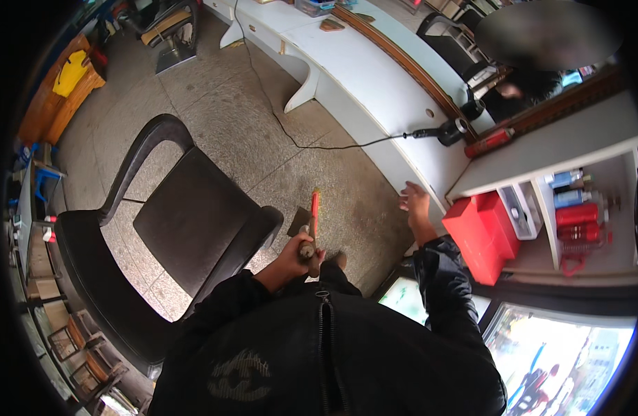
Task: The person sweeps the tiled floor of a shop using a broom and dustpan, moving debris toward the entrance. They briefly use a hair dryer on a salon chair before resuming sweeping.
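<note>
**Down over a broom handle, one hand gripping, one hand free**

Looking down from the head camera, I start at nine o'clock: a dark armchair (187, 215) with a curved armrest stands empty on the speckled stone floor (215, 104), turned so its seat faces the white worktop (374, 76). It sits just beside my left hip.

At the centre, my left hand (296, 255) is clenched around the top of a wooden handle (308, 246). The handle drops straight away from me toward twelve o'clock, and an orange-red stretch (315, 206) shows further down it; a dark flat piece (299, 222) lies just behind it near the floor, though I cannot tell whether that belongs to the tool. Holding the stick by its very end, close to the chest, suits a long-handled floor tool kept upright, in my judgement.

Further right, at about two o'clock from the handle, my right hand (415, 201) is released, fingers spread and holding nothing, raised near the rounded edge of the worktop, as if for balance or reach.

A black cable (319, 144) trails across the floor up to a dark appliance (454, 129) resting on the worktop, probably left plugged in within reach. At three o'clock red boxes (482, 239) sit under a shelf (582, 208) of bottles and cans.
</note>
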Tool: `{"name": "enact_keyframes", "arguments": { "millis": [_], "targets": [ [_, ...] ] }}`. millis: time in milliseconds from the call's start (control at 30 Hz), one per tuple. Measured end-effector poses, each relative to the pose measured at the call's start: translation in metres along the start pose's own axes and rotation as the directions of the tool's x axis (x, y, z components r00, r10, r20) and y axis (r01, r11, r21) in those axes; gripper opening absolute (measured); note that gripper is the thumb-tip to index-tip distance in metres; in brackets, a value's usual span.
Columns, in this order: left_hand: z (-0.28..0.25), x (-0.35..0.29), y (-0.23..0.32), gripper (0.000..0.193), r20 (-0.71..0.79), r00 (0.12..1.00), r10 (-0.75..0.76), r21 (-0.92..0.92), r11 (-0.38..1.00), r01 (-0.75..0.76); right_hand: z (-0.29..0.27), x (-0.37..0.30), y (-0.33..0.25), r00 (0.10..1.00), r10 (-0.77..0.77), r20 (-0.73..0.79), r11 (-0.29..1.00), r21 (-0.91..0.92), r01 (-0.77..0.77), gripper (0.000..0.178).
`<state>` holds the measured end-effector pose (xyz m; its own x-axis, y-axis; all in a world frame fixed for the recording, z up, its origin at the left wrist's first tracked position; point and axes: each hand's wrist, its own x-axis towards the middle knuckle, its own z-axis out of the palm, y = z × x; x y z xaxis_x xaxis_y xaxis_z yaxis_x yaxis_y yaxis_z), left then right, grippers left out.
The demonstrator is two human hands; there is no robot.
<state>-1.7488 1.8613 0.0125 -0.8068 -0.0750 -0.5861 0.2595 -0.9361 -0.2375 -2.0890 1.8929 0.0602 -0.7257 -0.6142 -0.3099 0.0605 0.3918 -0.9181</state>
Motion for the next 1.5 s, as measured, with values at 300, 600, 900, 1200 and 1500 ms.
{"name": "enact_keyframes", "arguments": {
  "millis": [300, 600, 900, 1200, 1500],
  "targets": [
    [0.011, 0.021, 0.014, 0.040, -0.363, 0.896, 0.254, -0.173, 0.927, -0.333, -0.012, 0.285, 0.033, 0.917, 0.333, -0.219, 0.937, 0.191, -0.294, 0.032],
    [0.016, 0.016, -0.046, 0.031, -0.324, 0.805, 0.497, -0.447, 0.670, -0.593, -0.099, 0.448, 0.064, 0.994, -0.101, 0.044, 0.857, -0.503, 0.109, 0.030],
    [-0.056, 0.001, -0.119, 0.031, -0.129, 0.628, 0.768, -0.676, 0.395, -0.623, -0.043, 0.336, -0.018, 0.963, -0.006, -0.270, 0.977, 0.205, 0.063, 0.025],
    [-0.080, -0.053, -0.143, 0.032, -0.313, 0.582, 0.751, -0.694, 0.237, -0.680, 0.158, 0.075, -0.167, 0.445, -0.646, 0.620, 0.683, 0.208, 0.700, 0.040],
    [-0.087, -0.094, -0.149, 0.036, -0.492, 0.479, 0.727, -0.656, 0.052, -0.753, 0.371, -0.149, -0.100, -0.259, -0.455, 0.852, 0.449, 0.471, 0.760, 0.027]
  ]
}}
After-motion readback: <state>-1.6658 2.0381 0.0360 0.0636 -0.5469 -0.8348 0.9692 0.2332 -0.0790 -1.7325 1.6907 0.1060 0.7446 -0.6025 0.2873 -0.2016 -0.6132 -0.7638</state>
